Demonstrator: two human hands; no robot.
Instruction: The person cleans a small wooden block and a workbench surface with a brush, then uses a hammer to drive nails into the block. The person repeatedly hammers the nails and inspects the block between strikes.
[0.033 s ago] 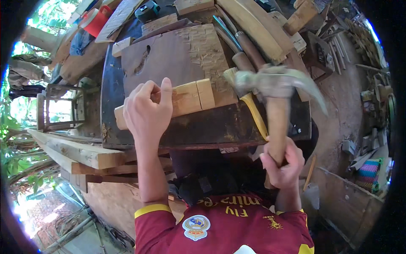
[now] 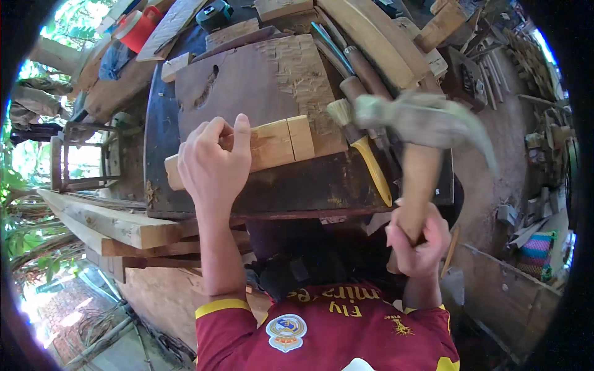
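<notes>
My left hand [image 2: 216, 157] lies closed over a squared wooden block [image 2: 269, 145], its fingers curled at the far edge and the thumb pointing away from me. A pencil-like line crosses the block near its right end. Whether anything else sits inside that grip is hidden. In my right hand [image 2: 419, 241] is a claw hammer [image 2: 424, 179], gripped by its wooden handle and raised, its metal head blurred. Beneath the block lies a broad brown board [image 2: 247, 86] with a rough-cut right part and an oval hole.
A yellow-handled brush [image 2: 371, 170] and several chisel-like tools [image 2: 365, 71] lie right of the board on the dark workbench [image 2: 278, 191]. A red jug [image 2: 135, 32] and a teal-black tape measure [image 2: 215, 15] are at the far left. Long planks [image 2: 117, 222] jut out at the left.
The hammer has swung slightly to the right, and my right hand has shifted a little with it. My left hand stays on the block.
</notes>
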